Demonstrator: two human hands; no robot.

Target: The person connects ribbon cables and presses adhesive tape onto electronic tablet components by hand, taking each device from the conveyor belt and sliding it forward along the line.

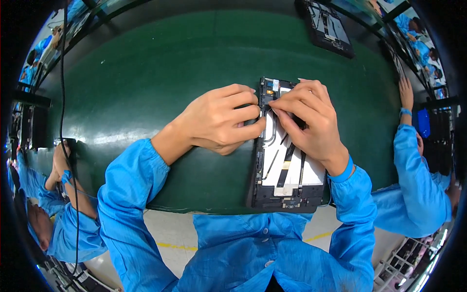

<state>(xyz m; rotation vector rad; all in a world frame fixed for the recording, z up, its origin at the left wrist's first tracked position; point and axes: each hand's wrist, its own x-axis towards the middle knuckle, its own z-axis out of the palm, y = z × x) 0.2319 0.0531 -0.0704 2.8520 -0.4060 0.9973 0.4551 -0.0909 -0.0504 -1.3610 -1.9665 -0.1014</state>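
An opened tablet (311, 175) lies on the green table in front of me, its inside facing up. White battery panels, black ribbon cables and a dark frame show in it. My left hand (221, 119) is closed, its curled fingers at the tablet's left edge; its thumb is mostly hidden. Over the upper part of the tablet, my right hand (314, 119) pinches with thumb and forefinger near the upper left inside. Whatever sits between those fingertips is too small to make out. A blue band circles my right wrist.
Another opened tablet (328, 29) lies at the far right of the green table (146, 87). A black cable (62, 97) hangs down at the left. Co-workers in blue sleeves sit on both sides, one hand (406, 92) resting near the right edge.
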